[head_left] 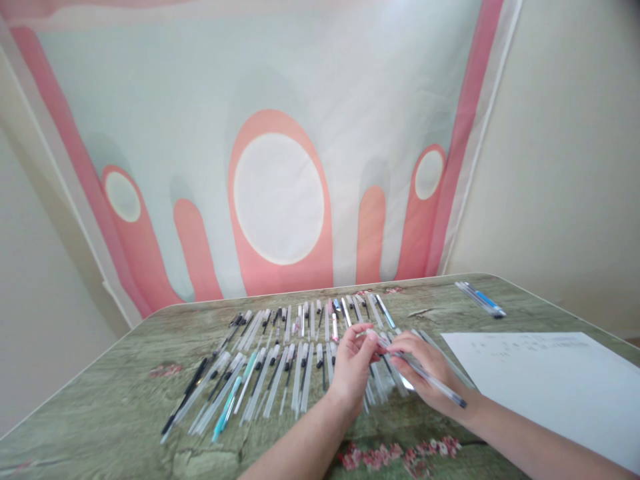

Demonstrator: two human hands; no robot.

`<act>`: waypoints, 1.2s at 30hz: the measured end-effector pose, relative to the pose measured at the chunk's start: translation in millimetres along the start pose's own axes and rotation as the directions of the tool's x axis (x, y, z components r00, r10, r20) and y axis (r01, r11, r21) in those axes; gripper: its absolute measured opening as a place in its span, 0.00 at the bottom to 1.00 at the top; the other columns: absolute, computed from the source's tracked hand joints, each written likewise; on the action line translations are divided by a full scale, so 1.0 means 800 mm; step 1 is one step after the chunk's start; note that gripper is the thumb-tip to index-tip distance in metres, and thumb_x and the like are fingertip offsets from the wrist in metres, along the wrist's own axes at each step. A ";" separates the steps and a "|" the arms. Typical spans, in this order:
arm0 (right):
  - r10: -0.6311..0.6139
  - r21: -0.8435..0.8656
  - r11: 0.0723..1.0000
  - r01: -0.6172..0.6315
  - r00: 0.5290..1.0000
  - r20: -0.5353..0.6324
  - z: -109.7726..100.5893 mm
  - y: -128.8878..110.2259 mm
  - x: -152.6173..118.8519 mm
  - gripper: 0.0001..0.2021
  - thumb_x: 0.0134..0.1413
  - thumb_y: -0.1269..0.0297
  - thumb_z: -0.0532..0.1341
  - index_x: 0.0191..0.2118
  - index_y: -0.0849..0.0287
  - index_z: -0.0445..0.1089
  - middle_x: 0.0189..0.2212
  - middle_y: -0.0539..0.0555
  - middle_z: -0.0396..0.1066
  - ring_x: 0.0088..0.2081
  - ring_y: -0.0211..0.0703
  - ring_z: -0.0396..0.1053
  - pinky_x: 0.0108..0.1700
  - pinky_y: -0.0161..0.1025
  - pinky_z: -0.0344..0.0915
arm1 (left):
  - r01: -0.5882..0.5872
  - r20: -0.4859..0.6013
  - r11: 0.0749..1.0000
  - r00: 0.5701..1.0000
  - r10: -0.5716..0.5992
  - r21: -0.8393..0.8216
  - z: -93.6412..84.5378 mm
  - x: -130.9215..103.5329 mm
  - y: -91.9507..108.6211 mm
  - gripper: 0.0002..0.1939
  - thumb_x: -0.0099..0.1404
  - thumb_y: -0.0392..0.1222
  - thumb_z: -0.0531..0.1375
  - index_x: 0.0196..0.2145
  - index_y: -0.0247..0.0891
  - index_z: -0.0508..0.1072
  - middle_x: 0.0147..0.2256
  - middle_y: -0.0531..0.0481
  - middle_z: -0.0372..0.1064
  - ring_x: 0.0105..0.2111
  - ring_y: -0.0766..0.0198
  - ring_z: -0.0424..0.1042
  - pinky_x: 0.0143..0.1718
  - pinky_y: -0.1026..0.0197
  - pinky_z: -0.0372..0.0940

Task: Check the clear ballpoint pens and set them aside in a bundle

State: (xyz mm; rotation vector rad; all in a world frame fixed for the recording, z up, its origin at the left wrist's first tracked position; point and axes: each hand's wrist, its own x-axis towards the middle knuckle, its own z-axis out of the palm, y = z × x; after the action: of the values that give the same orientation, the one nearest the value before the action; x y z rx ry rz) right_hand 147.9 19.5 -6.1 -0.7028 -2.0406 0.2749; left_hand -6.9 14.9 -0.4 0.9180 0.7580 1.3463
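Observation:
Above the right part of the pen rows, my two hands meet around a clear pen. Its dark end points down to the right. My right hand is closed round the pen's barrel. The fingertips of my left hand are pinched at the pen's upper left end, where the small parts are too blurred to tell apart. Beneath and to the left lie two rows of clear pens and black refills, with a teal pen near the front left.
The wood-patterned table has pink flower prints. A white sheet of paper with faint marks lies at the right. Behind it sits a small group of pens, one with blue. A patterned cloth hangs beyond the table.

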 end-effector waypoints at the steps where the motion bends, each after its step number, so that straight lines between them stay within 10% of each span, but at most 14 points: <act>1: -0.006 -0.001 1.000 0.006 1.000 -0.001 0.000 0.001 0.000 0.07 0.54 0.70 0.54 0.40 0.55 0.62 0.35 0.54 0.66 0.38 0.41 0.65 0.41 0.40 0.63 | 0.003 0.015 1.000 1.000 -0.003 -0.007 0.001 -0.001 -0.001 0.18 0.55 0.46 0.60 0.41 0.37 0.64 0.28 0.50 0.68 0.28 0.69 0.67 0.33 0.65 0.59; 10: 0.009 -0.026 1.000 -0.007 0.998 0.062 0.002 -0.002 0.001 0.10 0.55 0.68 0.54 0.44 0.56 0.63 0.36 0.55 0.67 0.38 0.42 0.66 0.41 0.40 0.65 | 0.030 -0.029 0.995 0.999 -0.033 -0.098 0.003 0.001 0.000 0.23 0.51 0.41 0.64 0.43 0.36 0.62 0.29 0.50 0.68 0.29 0.69 0.67 0.34 0.65 0.59; 19: 0.232 -0.021 0.972 -0.233 0.972 -0.038 0.001 -0.002 0.004 0.11 0.56 0.65 0.52 0.44 0.56 0.66 0.38 0.55 0.72 0.39 0.44 0.70 0.41 0.39 0.67 | -0.238 -0.213 0.968 0.945 0.250 0.078 -0.003 0.011 0.019 0.22 0.55 0.44 0.60 0.46 0.40 0.59 0.31 0.51 0.66 0.32 0.69 0.67 0.37 0.65 0.60; 36: -0.010 -0.126 0.992 0.006 0.999 -0.031 0.014 0.005 -0.013 0.18 0.55 0.72 0.52 0.53 0.56 0.61 0.44 0.57 0.70 0.43 0.44 0.70 0.44 0.40 0.69 | -0.292 -0.129 0.950 0.944 0.305 0.113 0.015 -0.009 0.007 0.26 0.55 0.41 0.61 0.46 0.42 0.51 0.31 0.52 0.66 0.32 0.66 0.68 0.39 0.60 0.62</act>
State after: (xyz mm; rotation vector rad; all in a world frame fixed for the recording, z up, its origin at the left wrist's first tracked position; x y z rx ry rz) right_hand 143.9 17.5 -21.5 -0.7715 -2.0436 0.1297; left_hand 0.2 6.1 9.8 1.0479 0.8206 1.6705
